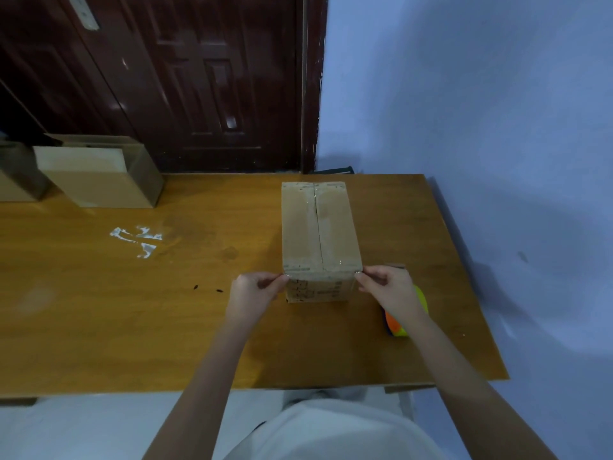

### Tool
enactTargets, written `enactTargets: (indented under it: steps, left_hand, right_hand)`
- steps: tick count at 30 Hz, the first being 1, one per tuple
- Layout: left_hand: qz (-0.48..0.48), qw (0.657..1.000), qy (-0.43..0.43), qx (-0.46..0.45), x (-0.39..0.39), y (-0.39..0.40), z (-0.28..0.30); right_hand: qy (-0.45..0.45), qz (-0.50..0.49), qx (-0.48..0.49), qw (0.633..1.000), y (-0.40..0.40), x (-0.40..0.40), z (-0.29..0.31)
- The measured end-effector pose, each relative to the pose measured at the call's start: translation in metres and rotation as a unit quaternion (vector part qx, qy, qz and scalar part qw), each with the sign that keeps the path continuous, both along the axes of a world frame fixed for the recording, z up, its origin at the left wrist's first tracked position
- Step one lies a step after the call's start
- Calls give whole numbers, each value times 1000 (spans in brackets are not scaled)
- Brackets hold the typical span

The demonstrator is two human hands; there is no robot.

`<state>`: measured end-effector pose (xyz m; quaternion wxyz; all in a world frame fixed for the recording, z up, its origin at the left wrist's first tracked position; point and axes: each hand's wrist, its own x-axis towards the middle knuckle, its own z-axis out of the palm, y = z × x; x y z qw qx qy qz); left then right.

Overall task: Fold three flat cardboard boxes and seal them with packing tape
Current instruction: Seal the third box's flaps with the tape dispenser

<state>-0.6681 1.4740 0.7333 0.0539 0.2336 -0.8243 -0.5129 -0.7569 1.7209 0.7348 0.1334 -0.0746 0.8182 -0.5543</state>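
A folded cardboard box (319, 234) stands on the wooden table (166, 310), its two top flaps shut and meeting along a centre seam that runs away from the person; glossy clear tape shows along that seam and near the box's close top edge; dark printing marks the box's near face.

The left hand (253, 295) sits at the box's near left top corner, fingers curled and thumb and fingertips pinched together right at the corner; the right hand (386, 287) mirrors it at the box's near right top corner, fingers curled in a narrow pinch; whether they hold a strip of clear tape or the cardboard edge itself cannot be told.

Just right of the box, partly under the right wrist, lies an orange and yellow-green tape dispenser (403, 323); well left of the box, a crumpled scrap of clear tape (139, 240) is stuck to the tabletop; two small dark specks (207, 288) lie left of the box, near the left hand.

Far left of the box and further back, two more cardboard boxes stand at the table's rear edge: an open box (99, 174), and a second box (16, 177) cut off by the frame; behind the box rise a dark wooden door (182, 78) and a pale blue wall (464, 94).
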Motion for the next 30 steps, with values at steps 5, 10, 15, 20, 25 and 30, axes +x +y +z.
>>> enactTargets:
  steps: [5,10,15,20,25,30]
  left_hand:
    - [15,999,8,-51,0,9,2]
    - [-31,997,-31,-59,-1,1,8]
    - [-12,988,37,-149,-7,-4,25]
    - [-106,945,70,-300,-22,9,30]
    - [-159,915,103,-356,-15,0,22]
    - [-198,880,105,-419,-8,1,15]
  right_hand:
    - [52,-24,23,998,-9,10,-1]
    - [31,8,62,998,0,3,7]
    - [143,53,88,984,-8,-8,30]
    - [229,168,255,925,-18,-20,34]
    - [297,218,214,905,-6,-18,26]
    - [351,208,235,882,-10,-8,12]
